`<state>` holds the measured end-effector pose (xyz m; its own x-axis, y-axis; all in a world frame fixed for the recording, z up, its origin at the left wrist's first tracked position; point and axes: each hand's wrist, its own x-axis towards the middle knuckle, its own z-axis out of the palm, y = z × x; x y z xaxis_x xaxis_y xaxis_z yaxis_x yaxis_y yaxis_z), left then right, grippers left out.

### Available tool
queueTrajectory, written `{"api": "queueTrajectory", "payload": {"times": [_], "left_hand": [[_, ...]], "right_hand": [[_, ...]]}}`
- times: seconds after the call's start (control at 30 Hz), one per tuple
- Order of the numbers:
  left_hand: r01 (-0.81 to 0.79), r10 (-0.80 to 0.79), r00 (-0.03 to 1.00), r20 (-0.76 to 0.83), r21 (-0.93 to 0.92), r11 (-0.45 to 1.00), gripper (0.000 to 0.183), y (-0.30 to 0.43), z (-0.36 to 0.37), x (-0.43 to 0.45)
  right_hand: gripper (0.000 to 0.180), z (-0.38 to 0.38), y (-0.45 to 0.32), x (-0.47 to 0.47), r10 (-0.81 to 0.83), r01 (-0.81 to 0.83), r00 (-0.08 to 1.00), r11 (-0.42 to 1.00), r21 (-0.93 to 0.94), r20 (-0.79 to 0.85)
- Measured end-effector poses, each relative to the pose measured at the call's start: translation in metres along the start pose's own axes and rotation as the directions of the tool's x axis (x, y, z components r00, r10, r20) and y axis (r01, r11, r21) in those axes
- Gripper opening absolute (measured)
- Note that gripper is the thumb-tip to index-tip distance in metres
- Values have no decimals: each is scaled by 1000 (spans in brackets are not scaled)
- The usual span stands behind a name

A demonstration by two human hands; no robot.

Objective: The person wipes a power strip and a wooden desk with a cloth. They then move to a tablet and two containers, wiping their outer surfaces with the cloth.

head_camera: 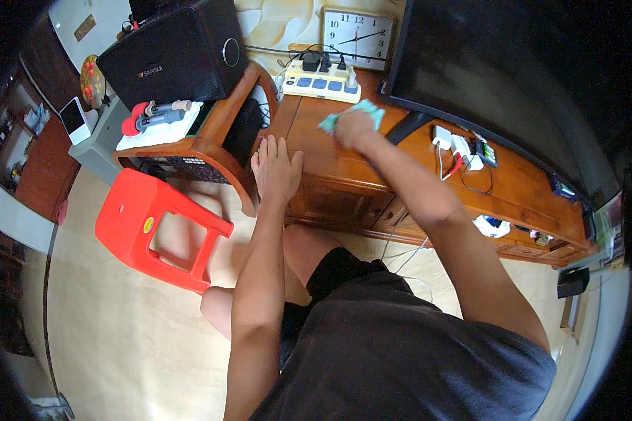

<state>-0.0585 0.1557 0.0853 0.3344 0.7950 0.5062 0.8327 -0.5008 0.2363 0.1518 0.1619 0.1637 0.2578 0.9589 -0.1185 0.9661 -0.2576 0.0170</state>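
Observation:
My right hand is closed over a light green cloth on the top of a wooden TV cabinet. It is slightly blurred, in front of a white power strip with several black plugs in it. My left hand lies flat at the cabinet's front left edge, fingers spread, holding nothing. Behind the power strip a square wall clock stands against the wall. To the right of the cloth is the black foot of a television.
White chargers and cables lie on the cabinet at right. Two microphones rest on a white cloth beside a black Sansui speaker at left. A red plastic stool stands left of my legs. Cables hang below the cabinet.

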Motion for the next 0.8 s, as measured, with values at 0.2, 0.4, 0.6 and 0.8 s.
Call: {"api": "queueTrajectory", "payload": {"times": [0.2, 0.4, 0.6, 0.8], "left_hand": [[-101, 100, 993, -65, -20, 995, 54, 9, 7, 6], [-94, 93, 990, -103, -5, 996, 53, 8, 6, 2], [-60, 58, 990, -132, -7, 998, 53, -1, 5, -1], [-61, 57, 996, -71, -63, 996, 56, 6, 3, 5]], "right_hand": [[45, 58, -7, -14, -598, 614, 645, 776, -143, -476], [40, -1, 73, -4, -62, 55, 997, 980, -190, -35], [32, -3, 8, -82, -287, 277, 957, 889, -365, 28], [45, 1, 52, -34, -150, 146, 989, 950, -276, 4]]}}
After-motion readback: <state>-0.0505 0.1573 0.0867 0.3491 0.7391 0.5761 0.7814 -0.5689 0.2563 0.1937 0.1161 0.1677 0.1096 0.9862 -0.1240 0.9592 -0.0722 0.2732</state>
